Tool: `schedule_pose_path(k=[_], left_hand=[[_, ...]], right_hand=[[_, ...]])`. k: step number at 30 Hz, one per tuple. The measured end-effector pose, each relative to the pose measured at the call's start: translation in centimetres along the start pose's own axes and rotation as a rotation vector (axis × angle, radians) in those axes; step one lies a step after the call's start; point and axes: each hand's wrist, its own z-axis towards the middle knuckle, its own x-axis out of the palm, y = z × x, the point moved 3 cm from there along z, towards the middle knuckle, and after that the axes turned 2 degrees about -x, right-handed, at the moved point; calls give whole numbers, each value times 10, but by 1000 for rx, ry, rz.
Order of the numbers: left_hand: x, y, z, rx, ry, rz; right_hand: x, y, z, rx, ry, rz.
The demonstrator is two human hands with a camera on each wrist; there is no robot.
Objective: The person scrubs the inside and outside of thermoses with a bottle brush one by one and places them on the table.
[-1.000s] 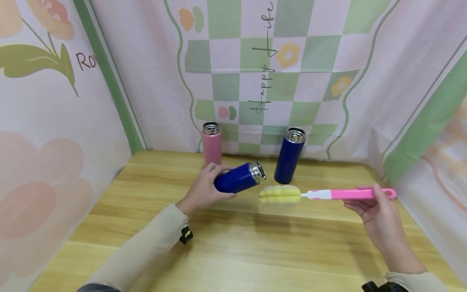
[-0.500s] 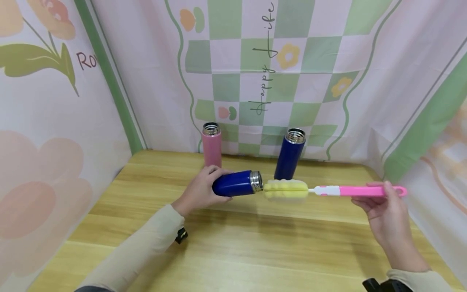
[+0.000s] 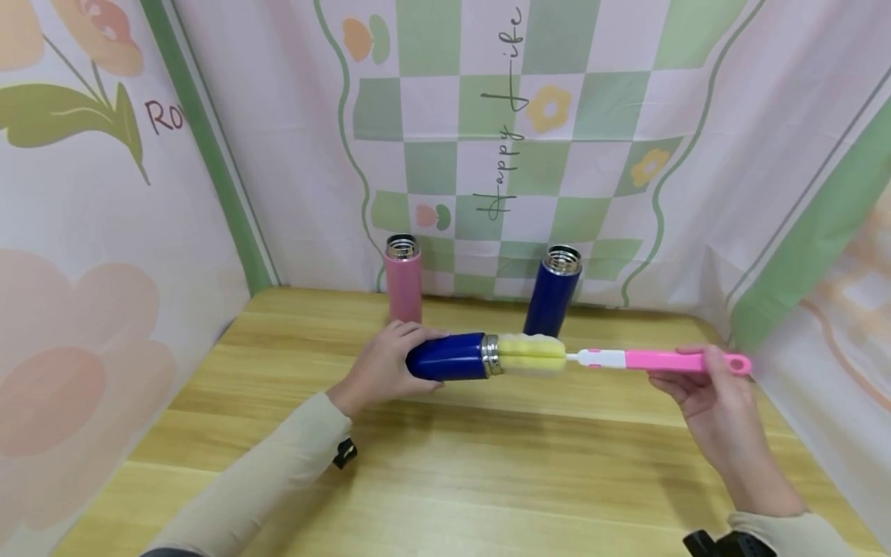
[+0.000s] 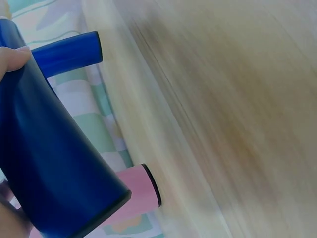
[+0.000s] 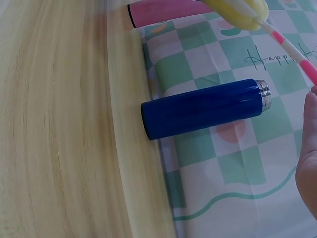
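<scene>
My left hand (image 3: 383, 367) grips a dark blue bottle (image 3: 448, 357) by its base end, holding it sideways above the table with its metal neck to the right. The left wrist view shows the flat base of this blue bottle (image 4: 64, 163) close up. A bottle brush (image 3: 534, 353) with a yellow sponge head lines up with the bottle; its tip meets the mouth, and most of the sponge shows outside. How far the tip reaches in is hidden. My right hand (image 3: 724, 418) pinches the brush's pink handle (image 3: 668, 360) near its end.
Upright at the back of the wooden table (image 3: 445, 480) stand an uncapped pink bottle (image 3: 404, 282) at left and a second uncapped blue bottle (image 3: 553, 294) at right. Behind them hangs a green-and-white checked cloth (image 3: 480, 170).
The held bottle has tilted from mouth-up to nearly level. The brush first shifted right, then moved left until its sponge tip met the bottle mouth. Both hands keep their hold.
</scene>
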Motion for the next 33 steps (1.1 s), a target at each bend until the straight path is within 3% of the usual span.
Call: schedule_pose_path(k=[11,22,29,33], left_hand=[[2,-4,2,35,-26,4],[5,-8,3,38,-8,18],[9,-13,5,38,43,39],[11,-15,6,39,45,33]], right_hand=[[5,-6,1,25,87,-32],[7,-15,1,25,59,-102],[13,-25,-1,79,31,-258],[15,-31,0,77,54,-184]])
